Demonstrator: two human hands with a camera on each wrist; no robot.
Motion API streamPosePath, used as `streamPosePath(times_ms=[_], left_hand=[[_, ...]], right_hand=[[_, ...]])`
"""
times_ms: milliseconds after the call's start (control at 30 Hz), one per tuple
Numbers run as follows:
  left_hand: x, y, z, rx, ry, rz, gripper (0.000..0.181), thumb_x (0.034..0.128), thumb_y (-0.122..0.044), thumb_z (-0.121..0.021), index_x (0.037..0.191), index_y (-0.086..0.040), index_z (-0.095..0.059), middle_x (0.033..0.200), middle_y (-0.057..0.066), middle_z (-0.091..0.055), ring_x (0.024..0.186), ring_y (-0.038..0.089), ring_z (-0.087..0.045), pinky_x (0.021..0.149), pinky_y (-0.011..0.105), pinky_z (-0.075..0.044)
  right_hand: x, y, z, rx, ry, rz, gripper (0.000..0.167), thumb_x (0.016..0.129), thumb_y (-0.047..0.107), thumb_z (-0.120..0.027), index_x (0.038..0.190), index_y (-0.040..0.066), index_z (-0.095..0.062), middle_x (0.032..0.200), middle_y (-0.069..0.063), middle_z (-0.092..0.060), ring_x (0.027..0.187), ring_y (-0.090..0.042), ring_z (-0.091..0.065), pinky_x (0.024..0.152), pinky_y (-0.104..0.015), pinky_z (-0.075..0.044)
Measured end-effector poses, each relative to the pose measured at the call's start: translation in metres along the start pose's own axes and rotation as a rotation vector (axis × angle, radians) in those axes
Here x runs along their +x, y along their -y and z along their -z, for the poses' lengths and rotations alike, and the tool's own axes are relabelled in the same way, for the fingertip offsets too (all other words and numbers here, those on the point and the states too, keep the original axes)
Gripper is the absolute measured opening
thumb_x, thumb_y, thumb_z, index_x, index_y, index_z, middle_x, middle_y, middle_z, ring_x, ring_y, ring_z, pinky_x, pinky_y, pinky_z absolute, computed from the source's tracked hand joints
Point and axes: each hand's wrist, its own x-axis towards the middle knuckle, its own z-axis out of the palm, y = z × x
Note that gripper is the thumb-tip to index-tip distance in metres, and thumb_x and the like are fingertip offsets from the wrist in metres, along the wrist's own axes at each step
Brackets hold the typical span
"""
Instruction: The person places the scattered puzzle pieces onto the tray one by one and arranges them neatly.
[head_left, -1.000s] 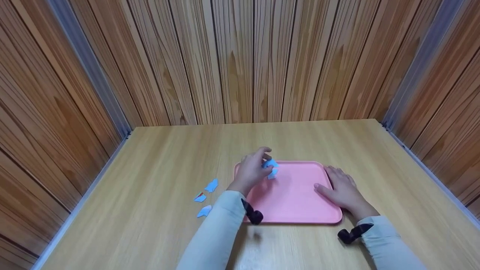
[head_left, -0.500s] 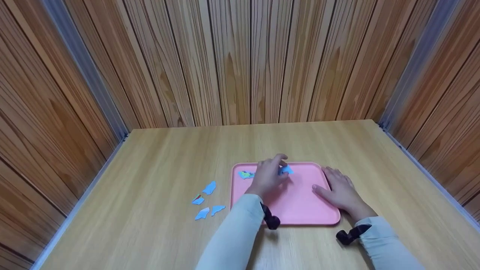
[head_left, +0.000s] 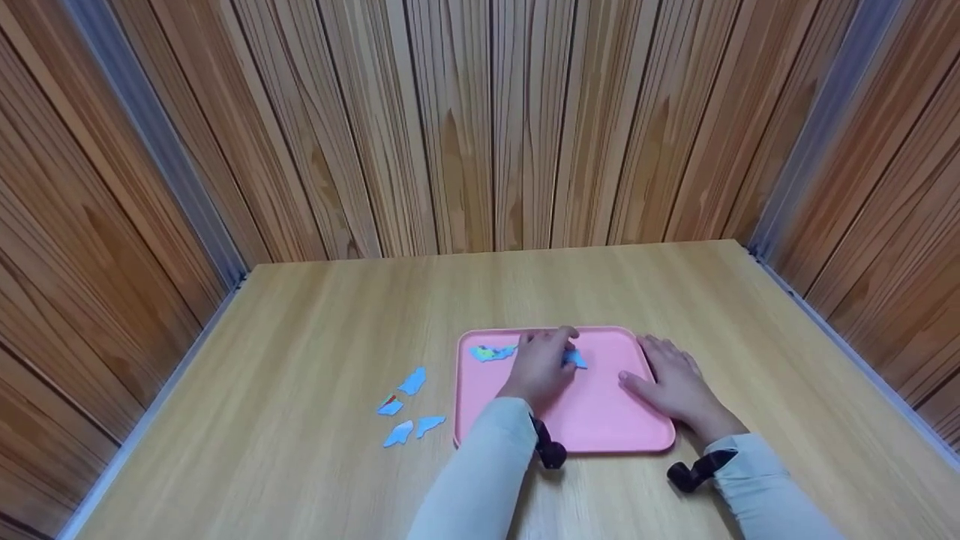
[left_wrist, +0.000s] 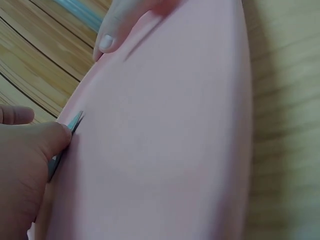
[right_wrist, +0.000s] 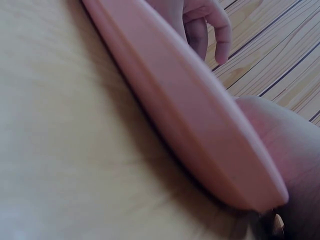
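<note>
Left hand [head_left: 540, 369] pinches a blue piece [head_left: 577, 359] at a pink tray [head_left: 600, 420]

The left hand reaches over the tray's far half, its thumb and fingers closed on the blue piece. In the left wrist view the thumb presses against the piece, which stands tilted, near edge-on to that camera. Whether its lower edge touches the tray floor cannot be told. Part of the piece is hidden behind the hand.

Near the tray's far left corner lies a patterned patch [head_left: 491, 352], blue with green and yellow marks; the left hand is just beside it, and whether it is one piece or several is unclear.

The right hand [head_left: 671, 379] rests at the tray's right edge. Its thumb reaches over the rim, while the other fingers lie fairly straight along the outside, pointing away from the person.

On the wooden table [head_left: 300, 465], left of the tray, lie four loose pieces: a plain blue one farthest back [head_left: 412, 381], one with a red stripe [head_left: 390, 406] just in front of it, a paler one [head_left: 398, 433] nearest the person, and a pointed one [head_left: 430, 426] closest to the tray.

Both arms wear pale sleeves [head_left: 480, 465] with a black wrist device [head_left: 551, 454] at each cuff. A wood-patterned wall [head_left: 450, 135] rises behind the table.
</note>
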Motion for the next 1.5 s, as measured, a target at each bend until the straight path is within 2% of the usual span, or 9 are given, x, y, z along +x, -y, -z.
streamPosePath(times_ms=[100, 233, 300, 533, 733, 833, 1033, 1267, 1500], left_hand=[[0.001, -0.002, 0.000, 0.000, 0.007, 0.030, 0.043, 0.0966, -0.025, -0.070, 0.137, -0.029, -0.055, 0.119, -0.013, -0.068, 0.122, 0.014, -0.056, 0.114, 0.037, -0.031], [0.003, -0.005, 0.001, -0.048, 0.013, 0.093, 0.046, 0.0977, -0.022, -0.068, 0.140, -0.031, -0.053, 0.120, -0.012, -0.067, 0.129, 0.018, -0.051, 0.111, 0.037, -0.038], [0.004, -0.006, 0.001, -0.061, 0.005, 0.103, 0.046, 0.0978, -0.021, -0.068, 0.141, -0.029, -0.053, 0.119, -0.012, -0.067, 0.129, 0.018, -0.051, 0.110, 0.037, -0.040], [0.003, -0.004, -0.002, 0.013, -0.041, 0.030, 0.043, 0.0977, -0.017, -0.067, 0.138, -0.021, -0.055, 0.115, -0.007, -0.070, 0.118, 0.015, -0.060, 0.118, 0.036, -0.026], [0.003, -0.004, -0.001, 0.002, -0.036, 0.046, 0.045, 0.0974, -0.017, -0.068, 0.140, -0.023, -0.054, 0.119, -0.009, -0.069, 0.121, 0.014, -0.059, 0.121, 0.039, -0.021], [0.004, -0.004, 0.002, -0.043, -0.042, 0.052, 0.047, 0.0981, -0.018, -0.067, 0.142, -0.024, -0.053, 0.124, -0.010, -0.067, 0.127, 0.016, -0.055, 0.121, 0.040, -0.021], [0.004, -0.002, 0.026, -0.209, -0.089, 0.076, 0.048, 0.0980, -0.018, -0.067, 0.143, -0.022, -0.051, 0.128, -0.008, -0.065, 0.130, 0.020, -0.051, 0.119, 0.043, -0.021], [-0.014, 0.006, 0.067, -0.375, -0.168, 0.159, 0.047, 0.0979, -0.019, -0.067, 0.142, -0.024, -0.052, 0.127, -0.010, -0.062, 0.128, 0.020, -0.048, 0.110, 0.047, -0.036], [-0.041, 0.021, 0.096, -0.334, -0.235, 0.142, 0.043, 0.0973, -0.020, -0.068, 0.139, -0.022, -0.055, 0.124, -0.008, -0.065, 0.123, 0.019, -0.052, 0.108, 0.046, -0.036]], right_hand=[[0.000, 0.001, 0.000, -0.004, -0.008, 0.008, 0.091, 0.097, 0.060, -0.053, 0.156, -0.004, -0.026, 0.160, -0.031, -0.025, 0.148, -0.051, -0.013, 0.116, -0.066, -0.004], [0.000, 0.002, 0.000, -0.009, -0.014, 0.016, 0.091, 0.097, 0.059, -0.053, 0.156, -0.005, -0.026, 0.159, -0.031, -0.025, 0.148, -0.051, -0.014, 0.117, -0.066, -0.005], [0.000, 0.002, 0.000, -0.010, -0.019, 0.018, 0.090, 0.097, 0.058, -0.054, 0.156, -0.005, -0.027, 0.159, -0.031, -0.026, 0.148, -0.051, -0.015, 0.117, -0.065, -0.005], [0.000, 0.003, -0.005, -0.005, -0.038, 0.031, 0.087, 0.097, 0.055, -0.056, 0.155, -0.004, -0.030, 0.157, -0.031, -0.029, 0.147, -0.052, -0.017, 0.116, -0.067, -0.006], [0.001, 0.004, -0.006, 0.002, -0.039, 0.037, 0.087, 0.097, 0.055, -0.057, 0.154, -0.005, -0.030, 0.157, -0.032, -0.029, 0.147, -0.053, -0.017, 0.116, -0.066, -0.006], [0.001, 0.002, -0.004, -0.002, -0.036, 0.033, 0.088, 0.097, 0.056, -0.056, 0.155, -0.005, -0.029, 0.158, -0.032, -0.028, 0.147, -0.053, -0.015, 0.116, -0.066, -0.006], [-0.001, -0.001, -0.001, 0.005, -0.021, 0.018, 0.090, 0.097, 0.058, -0.054, 0.156, -0.004, -0.027, 0.159, -0.031, -0.026, 0.148, -0.052, -0.013, 0.116, -0.066, -0.004], [-0.002, -0.003, -0.001, 0.013, -0.002, -0.006, 0.092, 0.097, 0.060, -0.053, 0.157, -0.003, -0.024, 0.161, -0.030, -0.022, 0.149, -0.051, -0.010, 0.117, -0.065, -0.002], [0.000, 0.002, -0.003, 0.005, -0.032, 0.025, 0.088, 0.097, 0.055, -0.056, 0.155, -0.005, -0.029, 0.157, -0.032, -0.028, 0.147, -0.053, -0.015, 0.116, -0.066, -0.005]])
